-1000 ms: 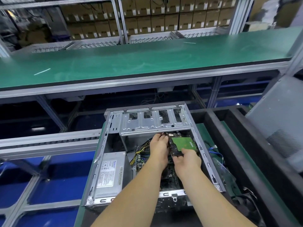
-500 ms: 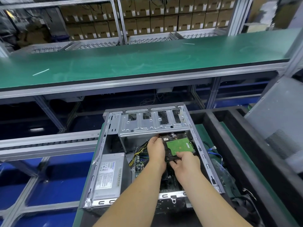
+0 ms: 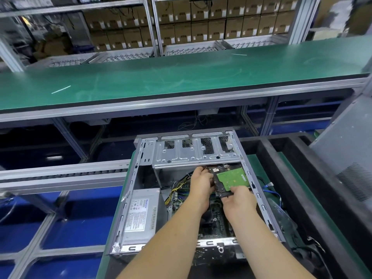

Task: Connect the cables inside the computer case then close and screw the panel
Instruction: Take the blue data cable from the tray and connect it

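A: Why does the person reach in with both forearms over the near edge of the computer case (image 3: 124,228)?

B: The case lies on its side with the opening up, so everything inside is reached from above. The power supply (image 3: 141,215) sits in the near-left corner, out of the way, and the hands work to the right of it.

A: And the right hand (image 3: 238,202)?

B: Its fingers curl round the near end of the hard drive (image 3: 229,180), carrying it with the green circuit board facing up. That likely leaves the connector edge reachable.

A: The left hand (image 3: 201,183)?

B: It is at the drive's left side, fingers bent against it. Whether it pinches a plug or only steadies the drive cannot be told; the cables (image 3: 177,189) run just beside it, over the motherboard (image 3: 217,216).

A: Why hold the drive there?

B: It hovers just below the drive cage (image 3: 193,154), probably so the leads reach.

A: And the panel?

B: The grey side panel (image 3: 346,164) leans well apart on the right, off the case. Beyond lies the green bench (image 3: 181,77), then shelves of boxes (image 3: 201,31).
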